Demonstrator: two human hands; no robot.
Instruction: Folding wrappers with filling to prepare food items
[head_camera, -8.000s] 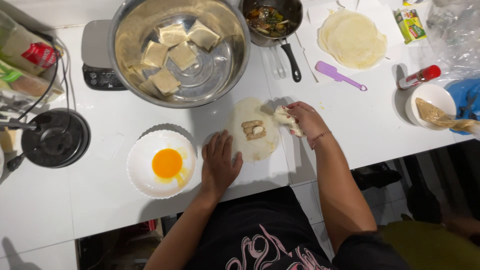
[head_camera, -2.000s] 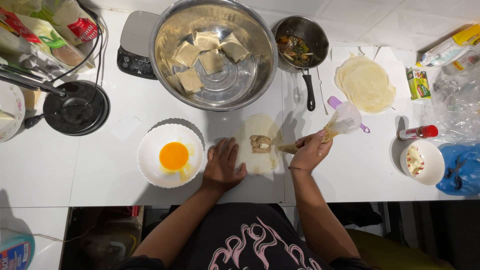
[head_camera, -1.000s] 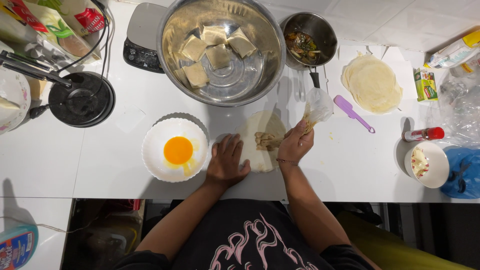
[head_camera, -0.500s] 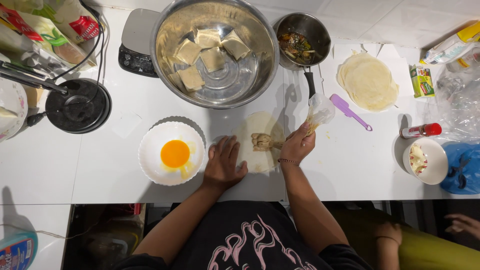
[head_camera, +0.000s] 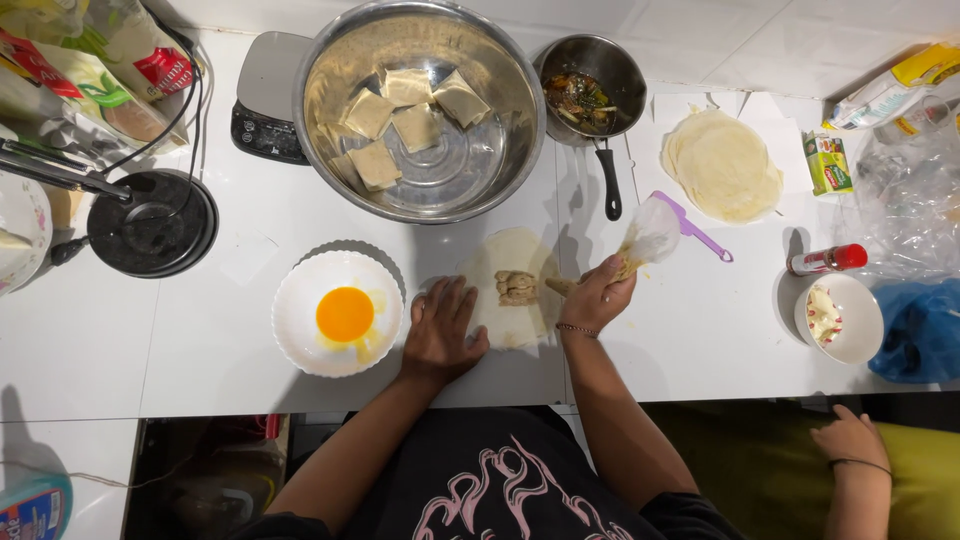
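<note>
Head view shows the left hand (head_camera: 442, 328) lying flat with fingers spread, grasping nothing, pressing on the left edge of a pale round wrapper (head_camera: 512, 285) on the white surface (head_camera: 200, 330). Brown filling (head_camera: 517, 288) sits on the middle of the wrapper. The right hand (head_camera: 598, 296) is clenched around a clear piping bag (head_camera: 645, 235), and its tip points to the filling. A white bowl with an egg yolk (head_camera: 340, 314) stands just beside the left hand. Behind the wrapper is a big steel bowl (head_camera: 420, 110) holding folded squares, and a stack of wrappers (head_camera: 722, 165) lies to the right
</note>
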